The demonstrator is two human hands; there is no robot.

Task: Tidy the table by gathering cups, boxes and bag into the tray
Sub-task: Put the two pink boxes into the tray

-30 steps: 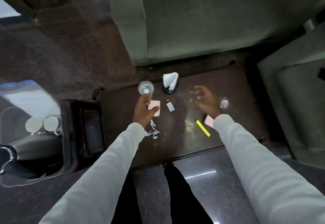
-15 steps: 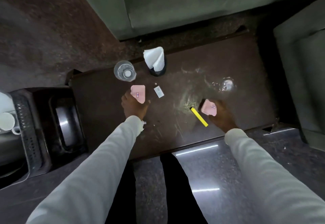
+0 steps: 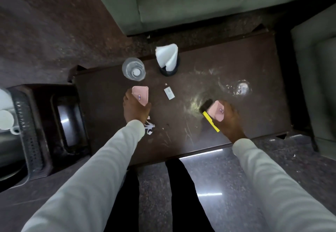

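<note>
My left hand [image 3: 135, 110] grips a pink box [image 3: 140, 95] just above the dark brown table [image 3: 209, 137], near its left part. My right hand [image 3: 230, 120] grips a second pink box [image 3: 216, 112], lifted off the table at the right front, beside a yellow marker [image 3: 211, 121]. A clear plastic cup [image 3: 134, 71] stands upright beyond the left hand. Another clear cup [image 3: 241, 88] sits at the right. To the left of the table lies a dark tray [image 3: 23, 122] on a stand, and white cups [image 3: 6, 120] show at the frame's left edge.
A black holder with white napkins [image 3: 168, 58] stands at the table's far edge. A small white sachet [image 3: 169, 93] lies mid-table and white paper scraps [image 3: 150, 128] lie by my left wrist. Grey sofas [image 3: 200, 0] border the far and right sides.
My right hand came back from the far cup and picked up the second pink box by the marker. My left hand has lifted its pink box. The view has tilted down.
</note>
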